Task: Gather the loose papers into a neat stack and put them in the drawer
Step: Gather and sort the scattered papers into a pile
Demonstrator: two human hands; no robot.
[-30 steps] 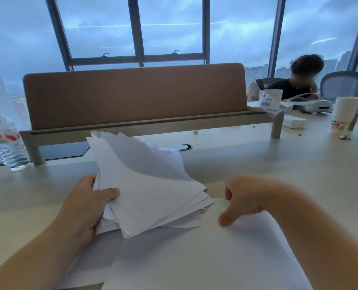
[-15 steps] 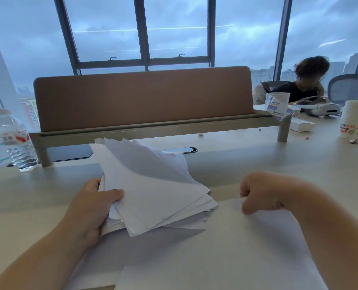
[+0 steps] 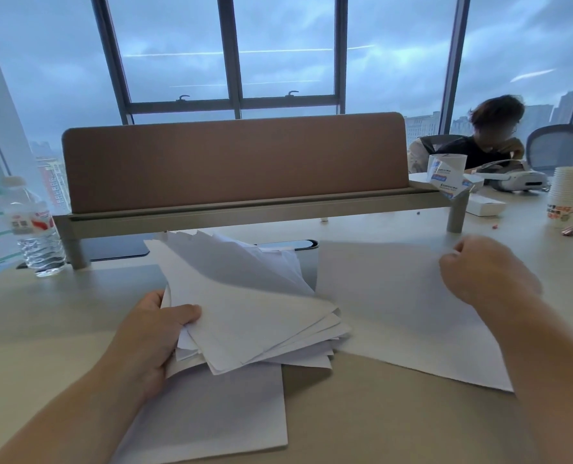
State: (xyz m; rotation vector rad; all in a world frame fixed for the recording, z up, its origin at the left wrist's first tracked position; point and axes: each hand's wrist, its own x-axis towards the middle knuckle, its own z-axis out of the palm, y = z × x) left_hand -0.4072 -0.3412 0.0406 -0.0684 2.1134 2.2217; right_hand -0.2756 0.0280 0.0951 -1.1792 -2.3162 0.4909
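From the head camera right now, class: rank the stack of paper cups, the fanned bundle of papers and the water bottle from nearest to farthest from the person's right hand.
Measured from the right hand:
1. Stack of paper cups, behind it at the table's right edge.
2. Fanned bundle of papers, to its left, gripped by the left hand.
3. Water bottle, at the far left of the table.

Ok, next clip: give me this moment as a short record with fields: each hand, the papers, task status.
left hand: left hand grips the fanned bundle of papers, thumb on top
right hand: right hand pinches the far edge of a single sheet, partly lifted
loose on desk: another sheet lies flat under the bundle
bundle state: uneven, corners splayed
drawer: not in view
status: gathering unfinished
nearby: water bottle, stack of paper cups
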